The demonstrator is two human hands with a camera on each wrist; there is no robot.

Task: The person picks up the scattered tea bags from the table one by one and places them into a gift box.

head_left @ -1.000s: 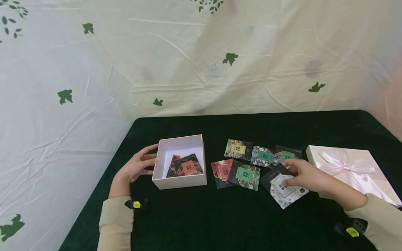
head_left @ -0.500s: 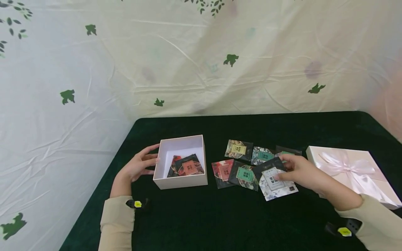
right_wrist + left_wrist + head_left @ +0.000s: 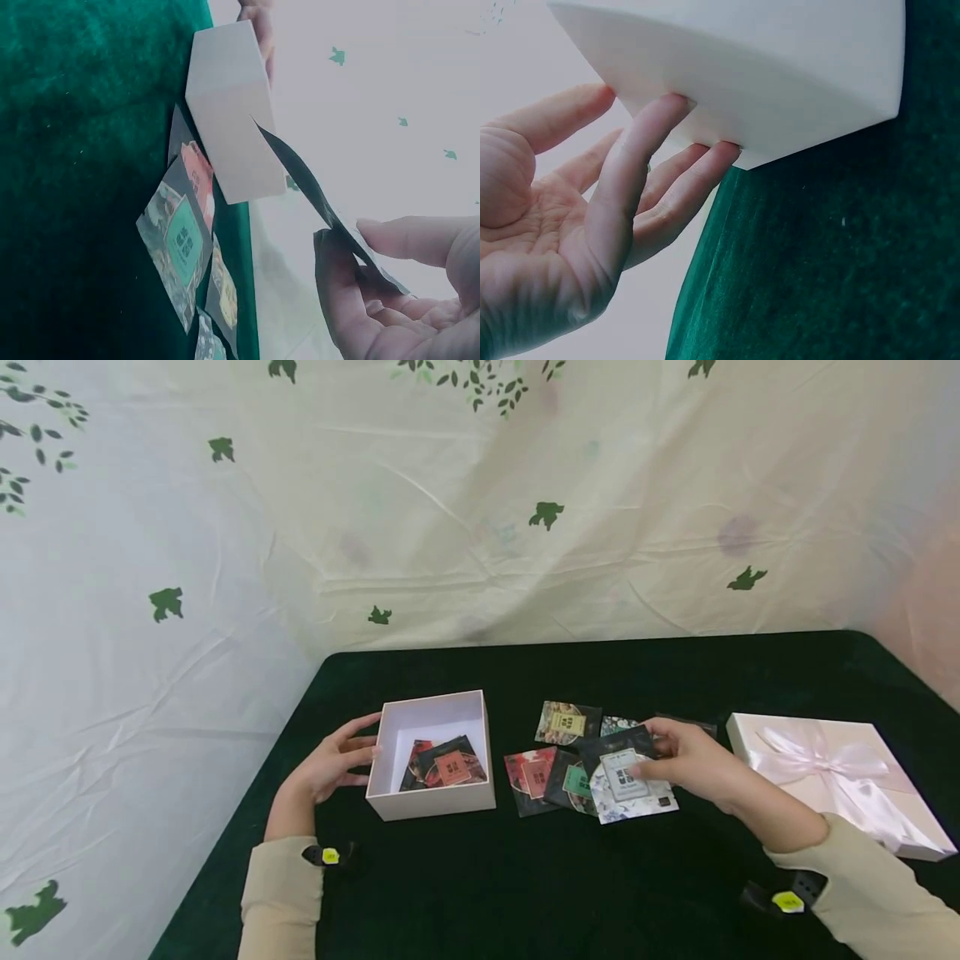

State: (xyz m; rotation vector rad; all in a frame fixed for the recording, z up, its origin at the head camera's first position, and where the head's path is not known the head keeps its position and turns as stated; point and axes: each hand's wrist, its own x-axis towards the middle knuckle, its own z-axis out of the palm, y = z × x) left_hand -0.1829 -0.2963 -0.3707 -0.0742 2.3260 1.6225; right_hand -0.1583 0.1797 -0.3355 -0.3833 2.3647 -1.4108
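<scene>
My left hand (image 3: 330, 768) rests its fingertips against the left wall of a pale lidless box (image 3: 431, 803). The left wrist view shows those fingers spread loosely on the white side wall (image 3: 727, 75). Inside lie a few dark sachets with red labels (image 3: 452, 766). Between thumb and fingers, my right hand (image 3: 705, 764) pinches a flat square sachet (image 3: 622, 789), black above and floral white below, with a white label. It is held up over the green-labelled sachet (image 3: 180, 244) and partly covers it in the head view.
A red-labelled sachet (image 3: 534, 777) and a yellow-labelled one (image 3: 567, 723) lie right of the box. More sachets are partly hidden behind the right hand. At the right sits a pale pink box lid (image 3: 885, 743) with a satin bow (image 3: 825, 760). Dark green cloth (image 3: 525, 893) covers the table.
My right hand has lifted the white-labelled sachet and carried it left, across the green-labelled one. The left hand has stayed at the box.
</scene>
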